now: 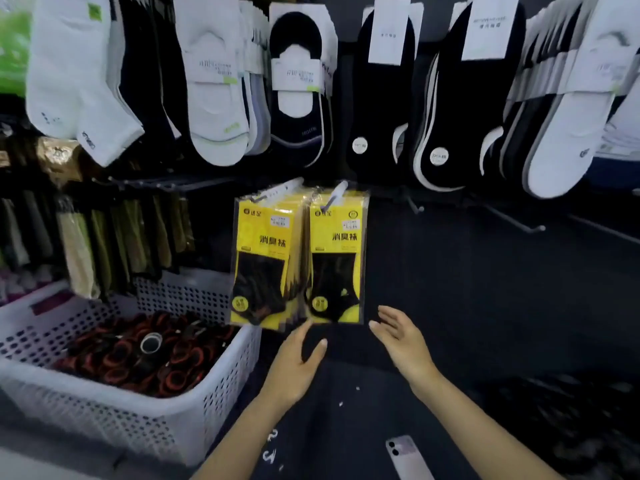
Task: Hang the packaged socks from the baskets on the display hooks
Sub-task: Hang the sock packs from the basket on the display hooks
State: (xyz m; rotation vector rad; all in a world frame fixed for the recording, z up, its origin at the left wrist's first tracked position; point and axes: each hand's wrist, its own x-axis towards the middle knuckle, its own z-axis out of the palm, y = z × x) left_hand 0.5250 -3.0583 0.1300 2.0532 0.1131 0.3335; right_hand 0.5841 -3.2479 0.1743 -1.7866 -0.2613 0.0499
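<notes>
Two lots of yellow packs are already up on the display. The left stack and right stack hang side by side, each on its own hook, edges touching or nearly so. So part of the job is done.

Both hands are below the packs and hold nothing. The left hand reaches up with its fingers straight and released, tips at the bottom edge where the two stacks meet. It looks like contact, but blur makes that hard to confirm. The right hand is open too, palm turned inward, just beside the right stack's lower corner and apart from it. I judge this as squaring up or steadying the hung packs, not a fresh pick.

What is left: the white basket at left holds a heap of dark items with red-orange rims and a ring-shaped thing on top. I cannot tell whether these are packaged socks. Bare hooks stick out to the right of the yellow packs, so there is room for more.

Around it, white and black loose socks fill the row above, their toes hanging close over the yellow packs' hooks. Olive and tan packs hang at left over the basket's back wall. A phone lies on the dark desk near the right forearm. The bare hooks jut toward the hands, a snag risk when reaching.
</notes>
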